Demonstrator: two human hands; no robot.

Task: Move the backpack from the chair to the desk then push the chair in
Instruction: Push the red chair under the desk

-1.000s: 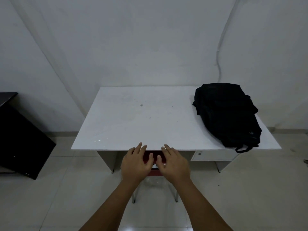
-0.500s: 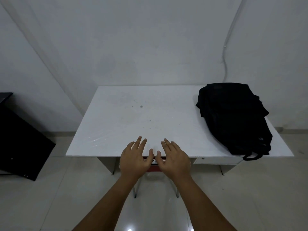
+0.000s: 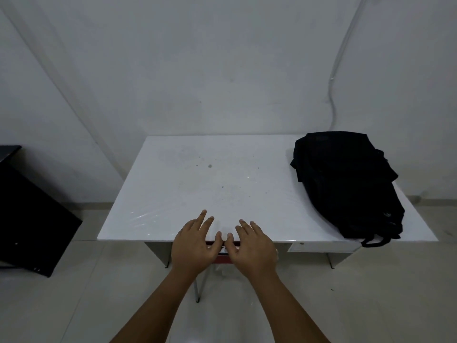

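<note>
A black backpack [image 3: 346, 184] lies flat on the right end of the white desk [image 3: 197, 184], one strap loop hanging over the front edge. The red chair [image 3: 222, 258] is almost entirely under the desk; only a sliver of its red back and one thin metal leg [image 3: 200, 285] show. My left hand [image 3: 195, 243] and my right hand [image 3: 252, 246] rest side by side on the chair's back at the desk's front edge, fingers spread and lying over the desk top. Neither hand grips anything.
A black cabinet or board [image 3: 27, 219] stands on the floor at the left. A white drawer front [image 3: 321, 246] sits under the desk's right side. A cable [image 3: 333, 95] runs down the wall behind the backpack. The floor is pale tile.
Both hands moved forward over the desk's front edge and the red chair back slid further under the desk, showing less of itself. The backpack stayed in place.
</note>
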